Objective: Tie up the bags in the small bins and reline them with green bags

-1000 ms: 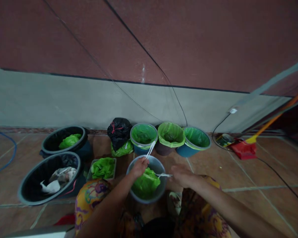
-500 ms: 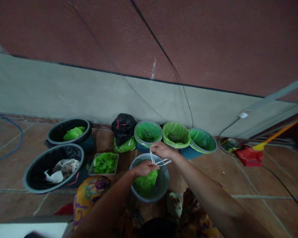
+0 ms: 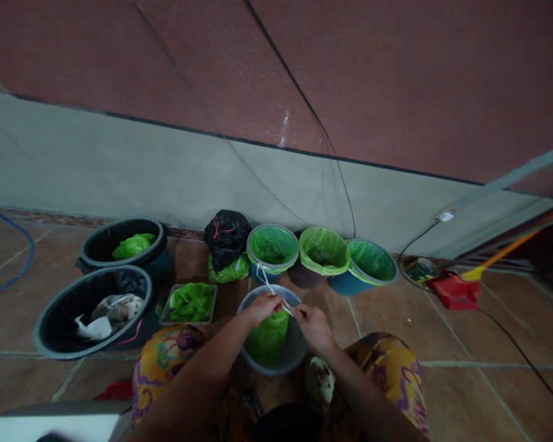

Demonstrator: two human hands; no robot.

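Head view: could you tell me, please, what is different now compared with half a second ago?

Yes. At that time the right hand (image 3: 314, 326) is above the left hand (image 3: 262, 310), and the white tie (image 3: 287, 306) makes a wide loop. Now the hands are side by side, low in the middle of the frame, and only a short piece of tie runs between them.

And how are the fingers?

Both hands are closed, with the fingertips pinching the tie. One loose end stands up, to the upper left of the left hand.

Where is the bag itself?

The green bag (image 3: 267, 344) is in the grey bucket (image 3: 299, 345), in the lower centre of the frame, directly below the hands.

What does this change mean for the work, in your opinion?

I judge that the tie is being drawn tighter, so the tying seems to be advanced. However, I cannot tell if a knot is finished, because the fingers are hiding this place.
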